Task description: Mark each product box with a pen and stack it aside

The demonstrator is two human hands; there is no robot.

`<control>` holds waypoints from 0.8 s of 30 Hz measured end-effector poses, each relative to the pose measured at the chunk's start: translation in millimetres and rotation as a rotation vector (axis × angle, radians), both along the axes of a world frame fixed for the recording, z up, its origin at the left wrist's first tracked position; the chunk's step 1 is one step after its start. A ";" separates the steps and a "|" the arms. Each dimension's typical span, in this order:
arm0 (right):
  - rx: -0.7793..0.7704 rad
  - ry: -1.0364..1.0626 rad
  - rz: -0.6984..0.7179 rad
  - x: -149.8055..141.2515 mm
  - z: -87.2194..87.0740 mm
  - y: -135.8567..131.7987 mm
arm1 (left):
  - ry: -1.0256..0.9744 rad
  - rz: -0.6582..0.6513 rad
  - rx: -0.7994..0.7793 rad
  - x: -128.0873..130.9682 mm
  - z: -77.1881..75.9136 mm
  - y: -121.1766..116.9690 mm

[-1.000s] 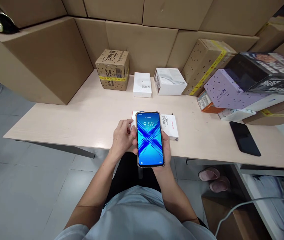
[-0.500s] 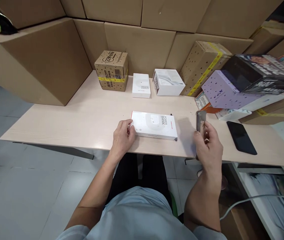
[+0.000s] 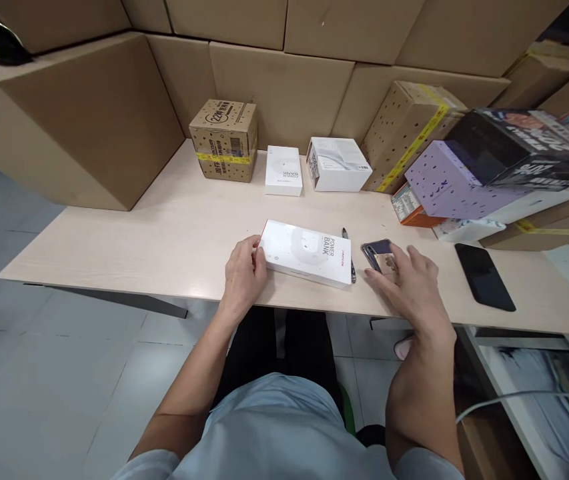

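Phone [image 3: 381, 249] partly hidden by right fingers [image 3: 401, 260], pen [image 3: 353, 272] partly behind white box [image 3: 304, 253]

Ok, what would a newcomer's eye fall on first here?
Likely the white POWER BANK box in front, its left end held by the left hand. Next, the phone lying camera side up to its right, partly under the right hand. Then, on the right, the black box atop a lilac box.

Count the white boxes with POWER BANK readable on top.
2: one front box, its left end held by the left hand; one back box, farther away on the table. Others may be hidden in the stack at right.
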State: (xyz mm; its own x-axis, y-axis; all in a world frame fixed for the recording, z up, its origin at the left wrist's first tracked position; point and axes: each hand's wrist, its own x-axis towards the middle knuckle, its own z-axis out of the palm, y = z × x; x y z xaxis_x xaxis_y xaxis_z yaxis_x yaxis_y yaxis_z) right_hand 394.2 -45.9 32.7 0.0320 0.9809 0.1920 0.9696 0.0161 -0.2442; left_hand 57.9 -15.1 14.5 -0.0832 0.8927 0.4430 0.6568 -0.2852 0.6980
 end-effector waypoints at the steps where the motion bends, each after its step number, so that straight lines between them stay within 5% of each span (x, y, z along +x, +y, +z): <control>1: -0.032 0.023 0.065 -8.9 7.3 2.6 | 0.000 0.000 0.002 -0.1 -0.2 0.3; 7: -0.318 0.036 0.436 -62.0 34.5 28.1 | -0.025 0.032 -0.010 -1.4 -2.1 -0.2; 12: -0.135 0.064 0.515 -59.9 46.1 37.0 | -0.101 0.083 0.111 -4.2 -4.3 -1.8; 15: 0.094 0.073 0.392 -47.5 63.5 59.6 | -0.101 0.092 0.189 -4.4 -4.7 -2.5; 18: 0.259 0.088 0.087 -38.6 79.1 108.5 | -0.069 0.063 0.191 -3.3 -5.7 -2.8; 24: 0.270 0.086 -0.280 -51.8 77.4 214.3 | -0.040 0.052 0.157 -2.7 -8.1 -3.8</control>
